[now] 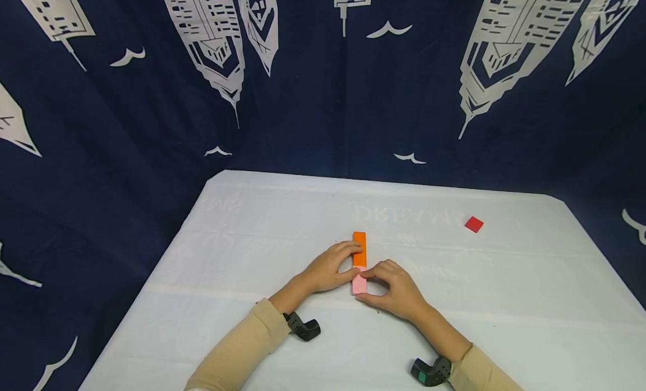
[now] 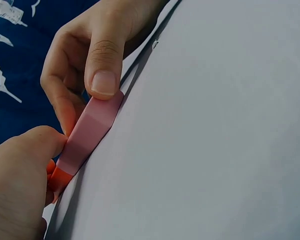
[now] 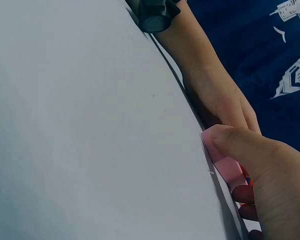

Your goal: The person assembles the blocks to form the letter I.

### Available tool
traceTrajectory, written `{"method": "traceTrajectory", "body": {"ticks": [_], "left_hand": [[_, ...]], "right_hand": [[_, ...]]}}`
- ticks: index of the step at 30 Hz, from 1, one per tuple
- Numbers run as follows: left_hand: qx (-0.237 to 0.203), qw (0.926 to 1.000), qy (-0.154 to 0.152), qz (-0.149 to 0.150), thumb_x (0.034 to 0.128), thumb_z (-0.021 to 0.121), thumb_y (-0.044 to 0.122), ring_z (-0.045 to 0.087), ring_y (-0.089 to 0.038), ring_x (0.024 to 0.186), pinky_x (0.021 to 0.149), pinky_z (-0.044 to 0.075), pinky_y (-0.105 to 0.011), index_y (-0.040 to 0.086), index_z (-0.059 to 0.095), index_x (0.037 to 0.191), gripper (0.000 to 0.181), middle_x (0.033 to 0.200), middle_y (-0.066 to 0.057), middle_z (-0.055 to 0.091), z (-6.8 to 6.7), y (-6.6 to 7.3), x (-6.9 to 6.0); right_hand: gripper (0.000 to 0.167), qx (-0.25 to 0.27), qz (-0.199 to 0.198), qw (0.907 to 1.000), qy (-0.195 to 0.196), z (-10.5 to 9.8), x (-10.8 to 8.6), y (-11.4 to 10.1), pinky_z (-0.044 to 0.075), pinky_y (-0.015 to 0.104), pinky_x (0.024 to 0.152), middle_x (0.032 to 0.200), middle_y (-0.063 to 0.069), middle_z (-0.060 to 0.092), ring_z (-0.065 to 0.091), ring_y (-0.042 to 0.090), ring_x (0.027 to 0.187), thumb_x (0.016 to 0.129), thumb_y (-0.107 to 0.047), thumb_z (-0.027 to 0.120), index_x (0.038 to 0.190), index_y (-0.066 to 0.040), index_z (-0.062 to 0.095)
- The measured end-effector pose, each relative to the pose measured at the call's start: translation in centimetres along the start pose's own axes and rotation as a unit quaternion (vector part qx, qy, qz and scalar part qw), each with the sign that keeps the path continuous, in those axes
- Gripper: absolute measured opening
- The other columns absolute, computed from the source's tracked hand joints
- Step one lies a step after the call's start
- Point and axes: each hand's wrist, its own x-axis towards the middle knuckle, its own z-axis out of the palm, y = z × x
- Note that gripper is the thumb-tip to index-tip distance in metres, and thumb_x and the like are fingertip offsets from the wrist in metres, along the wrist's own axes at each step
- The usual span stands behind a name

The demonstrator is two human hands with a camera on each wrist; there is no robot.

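A pink block lies end to end with an orange block on the white table. My right hand pinches the pink block, thumb at its near end and fingers near its far end. My left hand has its fingers curled over the orange block, its thumb at the place where the two meet. In the left wrist view the right thumb presses the end of the pink block. The right wrist view shows the pink block under the right thumb; the orange one is mostly hidden there.
A red square piece lies alone toward the back right of the white table. Behind the table hangs a dark blue cloth with white building and bird prints. Each wrist wears a black device.
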Motion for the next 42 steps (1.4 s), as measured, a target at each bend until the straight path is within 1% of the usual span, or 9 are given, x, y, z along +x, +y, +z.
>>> {"method": "traceTrajectory", "body": {"ticks": [6, 17, 22, 25, 30, 32, 34, 36, 42], "left_hand": [[0.001, 1.0000, -0.007, -0.004, 0.0961, 0.059, 0.031, 0.035, -0.023, 0.139, 0.115, 0.027, -0.038, 0.010, 0.048, 0.142, 0.052, 0.149, -0.008, 0.042, 0.0, -0.1, -0.1], [-0.017, 0.9996, -0.015, -0.017, 0.0964, 0.059, 0.030, 0.033, -0.022, 0.141, 0.115, 0.027, -0.039, 0.010, 0.047, 0.142, 0.051, 0.151, -0.007, 0.039, -0.1, 0.1, -0.3], [-0.011, 0.9999, -0.011, -0.005, 0.0968, 0.058, 0.030, 0.034, -0.023, 0.140, 0.115, 0.027, -0.038, 0.009, 0.047, 0.142, 0.051, 0.150, -0.008, 0.040, 0.0, 0.1, -0.2], [-0.007, 0.9999, -0.008, -0.007, 0.0966, 0.059, 0.030, 0.035, -0.022, 0.139, 0.114, 0.029, -0.039, 0.009, 0.047, 0.142, 0.051, 0.150, -0.008, 0.041, 0.0, 0.2, -0.1], [-0.006, 0.9999, -0.008, -0.008, 0.0968, 0.059, 0.031, 0.035, -0.022, 0.139, 0.114, 0.029, -0.038, 0.010, 0.048, 0.142, 0.051, 0.150, -0.007, 0.041, -0.1, 0.2, 0.0], [-0.006, 0.9999, -0.006, -0.007, 0.0968, 0.059, 0.031, 0.036, -0.022, 0.139, 0.114, 0.029, -0.038, 0.009, 0.048, 0.141, 0.051, 0.150, -0.008, 0.041, -0.2, 0.2, 0.1], [-0.007, 0.9999, -0.006, -0.009, 0.0967, 0.059, 0.030, 0.036, -0.022, 0.139, 0.114, 0.029, -0.039, 0.009, 0.048, 0.142, 0.051, 0.149, -0.008, 0.041, -0.2, 0.2, 0.1], [-0.008, 0.9998, -0.009, -0.014, 0.0968, 0.059, 0.030, 0.035, -0.022, 0.139, 0.114, 0.029, -0.039, 0.009, 0.047, 0.142, 0.051, 0.150, -0.007, 0.041, -0.2, 0.3, 0.1], [-0.003, 0.9996, -0.018, -0.019, 0.0974, 0.057, 0.032, 0.034, -0.021, 0.140, 0.114, 0.028, -0.038, 0.010, 0.046, 0.143, 0.052, 0.151, -0.006, 0.039, -0.2, 0.3, 0.1]], "right_hand": [[0.038, 0.014, 0.009, 0.9999, -0.003, 0.1, -0.1, 0.0, 0.053, 0.031, 0.077, 0.091, -0.011, 0.067, 0.057, 0.009, 0.089, 0.067, -0.033, 0.089, 0.097, -0.015, 0.075], [0.033, 0.090, 0.027, 0.9956, -0.005, 0.5, -0.2, 0.8, 0.049, 0.026, 0.078, 0.092, -0.010, 0.066, 0.056, 0.011, 0.091, 0.069, -0.024, 0.089, 0.096, -0.016, 0.074], [0.031, 0.112, 0.050, 0.9922, -0.024, -0.2, -0.2, 0.8, 0.050, 0.027, 0.081, 0.094, -0.008, 0.068, 0.058, 0.013, 0.092, 0.071, -0.019, 0.088, 0.098, -0.014, 0.074], [0.032, 0.127, 0.049, 0.9902, -0.034, -1.3, 0.4, -0.5, 0.051, 0.030, 0.083, 0.096, -0.001, 0.070, 0.061, 0.020, 0.092, 0.072, -0.012, 0.087, 0.101, -0.007, 0.074], [0.035, 0.155, 0.048, 0.9860, -0.037, -1.9, 0.8, -0.4, 0.052, 0.030, 0.085, 0.097, 0.004, 0.070, 0.064, 0.023, 0.092, 0.074, -0.009, 0.085, 0.105, -0.003, 0.072], [0.034, 0.154, 0.045, 0.9865, -0.035, -1.6, 0.8, 0.8, 0.051, 0.027, 0.084, 0.097, 0.000, 0.070, 0.063, 0.019, 0.091, 0.075, -0.012, 0.085, 0.106, -0.006, 0.073], [0.032, 0.148, 0.039, 0.9879, -0.028, -2.0, 1.1, 0.9, 0.052, 0.028, 0.082, 0.095, 0.001, 0.070, 0.063, 0.019, 0.089, 0.076, -0.010, 0.084, 0.105, -0.005, 0.073], [0.031, 0.144, 0.045, 0.9883, -0.025, -2.4, 1.5, 1.1, 0.052, 0.029, 0.082, 0.094, 0.001, 0.070, 0.063, 0.019, 0.088, 0.076, -0.009, 0.083, 0.105, -0.004, 0.073], [0.028, 0.131, 0.078, 0.9883, -0.012, -3.9, 2.4, 1.5, 0.050, 0.041, 0.081, 0.094, 0.005, 0.070, 0.061, 0.023, 0.088, 0.078, -0.007, 0.081, 0.105, -0.003, 0.073]]}}
